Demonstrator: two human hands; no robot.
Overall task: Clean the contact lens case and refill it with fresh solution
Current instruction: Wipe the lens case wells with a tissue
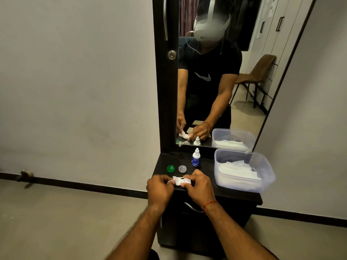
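Note:
A white contact lens case is held between both hands just above the front of the dark dresser top. My right hand grips the case's right end. My left hand pinches a small piece of white tissue against the case's left well. Two loose caps lie behind the hands: a green cap and a clear cap. A small white solution bottle with a blue label stands upright behind them, its cap on.
A clear plastic tub holding white tissues sits on the right side of the dresser top. A tall mirror rises behind the dresser and shows a person's reflection. A drawer handle is below the front edge.

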